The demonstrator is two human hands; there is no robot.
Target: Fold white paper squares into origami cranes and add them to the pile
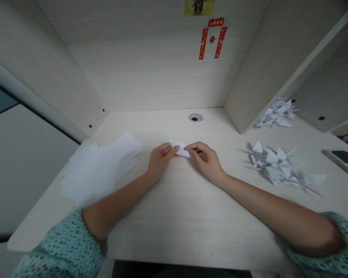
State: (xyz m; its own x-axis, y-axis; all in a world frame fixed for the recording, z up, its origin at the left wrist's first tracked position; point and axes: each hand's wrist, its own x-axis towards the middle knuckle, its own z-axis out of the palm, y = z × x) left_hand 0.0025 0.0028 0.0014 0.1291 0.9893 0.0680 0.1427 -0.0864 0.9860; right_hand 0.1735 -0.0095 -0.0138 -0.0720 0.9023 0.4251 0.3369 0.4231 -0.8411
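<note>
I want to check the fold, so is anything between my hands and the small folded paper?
Nothing visible: the left hand and right hand both touch the folded paper directly, one at each end, on the desk.

We stretch both forearms forward, converging; our left hand (160, 159) and right hand (205, 159) lie low, fingertips (176, 148) pinched and nearly meeting, wrists apart behind them.

Dim, soft light; wide-angle warp at the edges.
</note>
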